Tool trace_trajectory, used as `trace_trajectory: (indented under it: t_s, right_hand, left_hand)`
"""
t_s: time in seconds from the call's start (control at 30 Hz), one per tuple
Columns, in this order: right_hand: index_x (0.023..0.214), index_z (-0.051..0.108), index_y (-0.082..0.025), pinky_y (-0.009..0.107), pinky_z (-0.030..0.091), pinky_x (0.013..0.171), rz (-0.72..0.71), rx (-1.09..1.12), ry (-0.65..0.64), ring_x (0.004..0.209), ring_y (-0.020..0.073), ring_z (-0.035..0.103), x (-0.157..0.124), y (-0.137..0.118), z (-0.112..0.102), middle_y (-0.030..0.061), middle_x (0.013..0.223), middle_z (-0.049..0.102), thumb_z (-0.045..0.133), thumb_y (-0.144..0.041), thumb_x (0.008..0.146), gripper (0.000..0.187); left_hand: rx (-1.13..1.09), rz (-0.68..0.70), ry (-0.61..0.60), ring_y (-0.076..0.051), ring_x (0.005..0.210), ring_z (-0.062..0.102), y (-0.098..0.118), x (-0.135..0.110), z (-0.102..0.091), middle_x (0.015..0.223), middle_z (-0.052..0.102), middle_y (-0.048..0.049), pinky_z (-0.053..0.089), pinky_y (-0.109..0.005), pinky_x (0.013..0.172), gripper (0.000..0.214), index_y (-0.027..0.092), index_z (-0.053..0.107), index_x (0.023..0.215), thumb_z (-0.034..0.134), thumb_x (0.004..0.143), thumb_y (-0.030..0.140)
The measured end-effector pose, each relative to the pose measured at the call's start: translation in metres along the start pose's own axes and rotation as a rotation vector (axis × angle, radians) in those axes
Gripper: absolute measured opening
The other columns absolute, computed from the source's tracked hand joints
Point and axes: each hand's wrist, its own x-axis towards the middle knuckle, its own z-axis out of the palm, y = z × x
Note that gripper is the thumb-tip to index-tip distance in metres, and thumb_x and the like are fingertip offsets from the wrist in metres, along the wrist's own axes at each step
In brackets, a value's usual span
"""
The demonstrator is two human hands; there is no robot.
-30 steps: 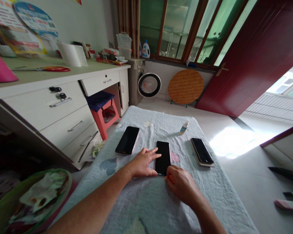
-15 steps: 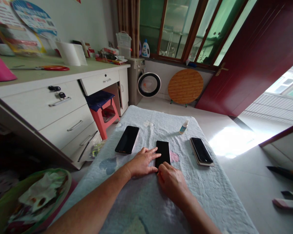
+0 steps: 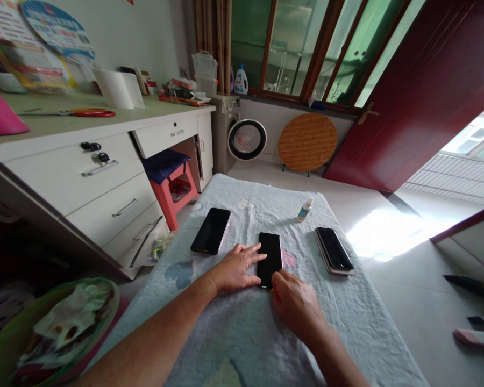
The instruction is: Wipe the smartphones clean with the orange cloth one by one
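1. Steadying the middle phone is the left hand: fingers spread, tips on the phone's left side, thumb by its lower left corner.
2. The right hand is curled, fingers drawn together, at the phone's lower right corner. Whether it pinches anything cannot be told; the knuckles hide the fingertips.
3. Position of the middle phone: flat, screen up and dark, around the middle of the cloth, well apart from the far edge.
4. The left phone lies screen up near the cloth's left edge. The right phone lies near the right edge, on a pale flat piece. Neither is touched by a hand.
5. The bottle stands upright near the far right corner, apart from both hands.
6. Status, by judgement: placing and bracing the middle phone are done; the handling at its lower end appears under way and unfinished. The release of both hands is left.
7. Whether the two outer phones are finished or waiting cannot be determined; their dark screens give no indication.
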Motion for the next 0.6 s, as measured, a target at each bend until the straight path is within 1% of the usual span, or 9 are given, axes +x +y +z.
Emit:
trace_trajectory:
  t_s: [0.2, 0.33, 0.43, 0.6]
  right_hand:
    - [0.077, 0.056, -0.019, 0.026, 0.024, 0.059, -0.104, 0.009, 0.07, 0.065, 0.0107, 0.05, 0.006, -0.01, 0.007, 0.0002, 0.078, 0.057, 0.048, -0.008, 0.08, 0.014]
    - [0.078, 0.057, -0.019, 0.025, 0.026, 0.06, -0.159, 0.011, 0.08, 0.067, 0.0112, 0.05, 0.008, -0.015, 0.011, 0.0003, 0.079, 0.057, 0.049, -0.009, 0.081, 0.013]
    - [0.078, 0.057, -0.019, 0.024, 0.027, 0.06, -0.156, 0.033, 0.072, 0.068, 0.0106, 0.05, 0.008, -0.014, 0.009, 0.0, 0.08, 0.057, 0.049, -0.01, 0.082, 0.013]
    - [0.079, 0.055, -0.019, 0.025, 0.023, 0.057, -0.079, 0.07, 0.014, 0.065, 0.0099, 0.049, 0.001, -0.001, 0.002, -0.0009, 0.078, 0.057, 0.048, -0.01, 0.08, 0.011]
  left_hand:
    - [0.001, 0.018, 0.009, -0.028, 0.127, 0.038, -0.004, 0.001, 0.003, 0.153, 0.027, 0.0014, 0.03, -0.041, 0.107, 0.064, 0.033, 0.045, 0.136, 0.065, 0.077, 0.043]
    - [0.001, 0.027, 0.015, -0.029, 0.126, 0.038, -0.006, 0.002, 0.005, 0.153, 0.027, 0.0017, 0.029, -0.043, 0.107, 0.061, 0.034, 0.045, 0.136, 0.063, 0.079, 0.046]
    - [-0.001, 0.025, 0.011, -0.029, 0.127, 0.038, -0.005, 0.002, 0.004, 0.153, 0.027, 0.0014, 0.029, -0.043, 0.107, 0.062, 0.033, 0.045, 0.136, 0.063, 0.079, 0.045]
    - [-0.005, 0.003, -0.002, -0.029, 0.128, 0.037, -0.002, 0.001, 0.001, 0.154, 0.026, 0.0022, 0.03, -0.04, 0.107, 0.065, 0.033, 0.044, 0.136, 0.067, 0.076, 0.04]
